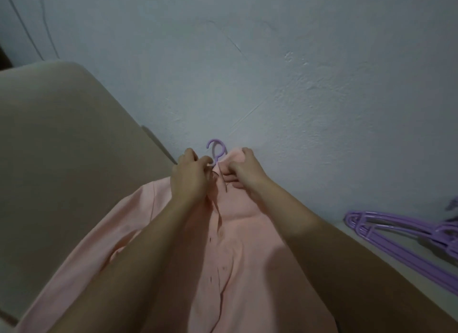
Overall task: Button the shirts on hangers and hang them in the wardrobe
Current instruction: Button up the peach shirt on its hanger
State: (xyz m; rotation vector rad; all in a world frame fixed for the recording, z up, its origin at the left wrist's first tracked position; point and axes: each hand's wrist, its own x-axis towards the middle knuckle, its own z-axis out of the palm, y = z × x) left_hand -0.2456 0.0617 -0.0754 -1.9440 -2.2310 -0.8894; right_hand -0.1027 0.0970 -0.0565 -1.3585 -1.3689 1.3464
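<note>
A pale pink shirt point(238, 236) lies spread out in front of me, collar end toward the wall. The purple hook of a hanger point(216, 148) sticks out of its collar. My left hand point(189, 177) pinches the left edge of the shirt's opening just below the collar. My right hand point(244, 170) pinches the right edge opposite it, fingers curled into the fabric. The two hands nearly touch at the top of the placket. Lower down the placket lies open, with a small button point(224, 268) and dark buttonholes showing.
A stack of purple hangers point(406, 236) lies at the right on a pale surface. A beige panel point(62, 139) slants along the left. The bluish-white wall point(247, 60) stands right behind the shirt.
</note>
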